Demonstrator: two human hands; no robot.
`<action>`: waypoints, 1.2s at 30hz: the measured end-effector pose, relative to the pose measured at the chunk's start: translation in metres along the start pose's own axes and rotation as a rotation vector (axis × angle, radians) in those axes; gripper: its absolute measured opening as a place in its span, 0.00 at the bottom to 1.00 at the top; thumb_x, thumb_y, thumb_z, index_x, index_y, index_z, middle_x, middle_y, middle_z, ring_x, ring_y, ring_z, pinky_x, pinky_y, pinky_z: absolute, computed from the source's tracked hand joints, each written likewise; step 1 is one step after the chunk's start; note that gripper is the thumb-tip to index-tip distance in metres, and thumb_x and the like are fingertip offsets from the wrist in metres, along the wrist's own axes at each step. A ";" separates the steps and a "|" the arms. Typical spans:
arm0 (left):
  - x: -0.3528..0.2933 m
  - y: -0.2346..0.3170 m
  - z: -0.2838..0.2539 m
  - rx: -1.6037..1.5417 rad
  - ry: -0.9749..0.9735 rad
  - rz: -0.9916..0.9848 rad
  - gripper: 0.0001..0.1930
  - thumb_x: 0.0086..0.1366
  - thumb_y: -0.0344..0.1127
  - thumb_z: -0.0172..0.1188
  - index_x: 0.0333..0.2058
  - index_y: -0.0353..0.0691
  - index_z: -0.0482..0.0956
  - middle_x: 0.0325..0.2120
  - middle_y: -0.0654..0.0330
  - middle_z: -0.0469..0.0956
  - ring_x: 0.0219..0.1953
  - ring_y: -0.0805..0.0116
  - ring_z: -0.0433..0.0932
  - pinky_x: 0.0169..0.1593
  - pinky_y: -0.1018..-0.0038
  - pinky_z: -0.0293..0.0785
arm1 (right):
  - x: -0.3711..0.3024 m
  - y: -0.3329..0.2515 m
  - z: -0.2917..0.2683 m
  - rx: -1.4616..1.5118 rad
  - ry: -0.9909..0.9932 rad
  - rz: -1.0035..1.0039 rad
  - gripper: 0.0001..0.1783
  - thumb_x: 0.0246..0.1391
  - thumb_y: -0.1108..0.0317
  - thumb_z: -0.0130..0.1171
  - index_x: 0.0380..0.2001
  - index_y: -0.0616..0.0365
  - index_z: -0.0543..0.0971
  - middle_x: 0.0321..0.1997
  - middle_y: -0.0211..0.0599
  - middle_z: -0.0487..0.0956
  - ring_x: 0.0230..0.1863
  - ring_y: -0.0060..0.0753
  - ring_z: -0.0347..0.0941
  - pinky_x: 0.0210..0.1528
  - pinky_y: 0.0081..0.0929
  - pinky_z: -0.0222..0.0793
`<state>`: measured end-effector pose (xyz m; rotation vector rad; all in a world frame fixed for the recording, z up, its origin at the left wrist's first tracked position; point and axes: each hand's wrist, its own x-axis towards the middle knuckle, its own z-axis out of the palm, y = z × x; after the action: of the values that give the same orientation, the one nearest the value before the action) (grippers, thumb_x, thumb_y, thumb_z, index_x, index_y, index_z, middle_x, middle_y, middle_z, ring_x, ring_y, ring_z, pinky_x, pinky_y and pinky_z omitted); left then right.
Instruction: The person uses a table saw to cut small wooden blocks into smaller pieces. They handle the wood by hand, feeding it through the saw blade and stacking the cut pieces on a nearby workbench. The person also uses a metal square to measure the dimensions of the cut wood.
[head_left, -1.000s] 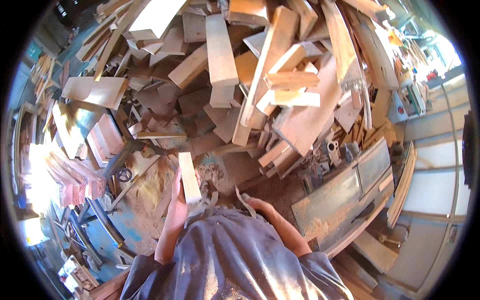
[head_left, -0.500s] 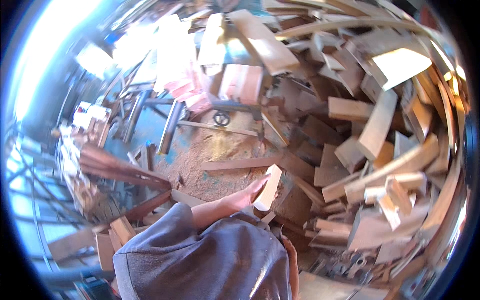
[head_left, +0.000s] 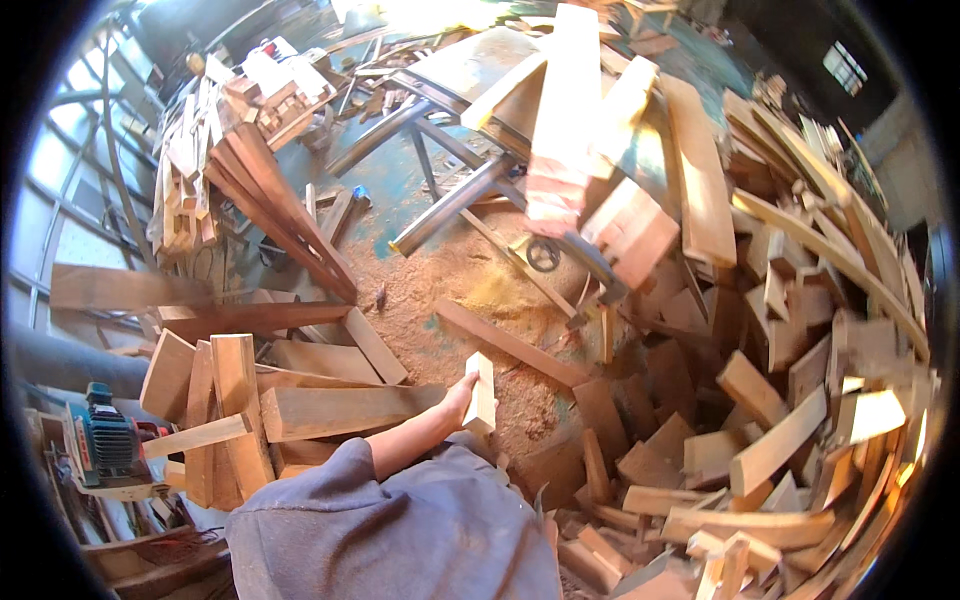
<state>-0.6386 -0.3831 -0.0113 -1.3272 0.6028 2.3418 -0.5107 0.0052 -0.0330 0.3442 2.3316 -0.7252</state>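
My left hand [head_left: 458,402] is closed around a short, pale, square-edged wooden block [head_left: 481,392]. It is held up in front of my grey shirt, above the sawdust-strewn floor [head_left: 465,285]. Just beyond the block a reddish-brown wooden strip [head_left: 510,342] lies slantwise on the sawdust. My right hand does not show. To the left of my left forearm a thick timber offcut [head_left: 340,412] rests among other pieces.
Offcuts [head_left: 780,440] lie heaped on the right. Ahead stands a metal-framed machine [head_left: 455,205] with a small black handwheel [head_left: 543,254] and boards across it. Long dark boards [head_left: 275,205] lean at left, and a teal motor [head_left: 105,440] sits at lower left.
My view has swung left, bringing the motor and left-hand timber into sight. The block stays in my left hand and now stands more upright.
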 end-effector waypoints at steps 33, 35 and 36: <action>-0.053 0.068 -0.134 -0.673 0.395 0.443 0.25 0.74 0.59 0.52 0.51 0.41 0.73 0.30 0.52 0.80 0.25 0.54 0.83 0.27 0.55 0.82 | 0.245 -0.259 -0.039 -0.457 -0.689 -0.479 0.29 0.67 0.47 0.47 0.56 0.61 0.79 0.56 0.54 0.81 0.60 0.54 0.76 0.62 0.41 0.68; -0.050 0.061 -0.124 -0.711 0.391 0.446 0.24 0.73 0.58 0.53 0.50 0.43 0.74 0.29 0.54 0.79 0.24 0.53 0.81 0.27 0.55 0.81 | 0.266 -0.231 -0.039 -0.493 -0.697 -0.461 0.29 0.65 0.47 0.50 0.54 0.60 0.81 0.54 0.53 0.82 0.58 0.54 0.77 0.61 0.41 0.69; -0.046 0.055 -0.122 -0.713 0.384 0.448 0.23 0.73 0.58 0.53 0.49 0.43 0.74 0.29 0.54 0.79 0.24 0.54 0.81 0.27 0.55 0.81 | 0.266 -0.232 -0.042 -0.507 -0.689 -0.503 0.29 0.64 0.47 0.51 0.54 0.59 0.81 0.55 0.53 0.82 0.59 0.54 0.77 0.61 0.40 0.69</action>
<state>-0.5587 -0.4996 -0.0178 -2.1765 0.1556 2.8241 -0.8284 -0.1447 -0.0888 -0.6429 1.8314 -0.3562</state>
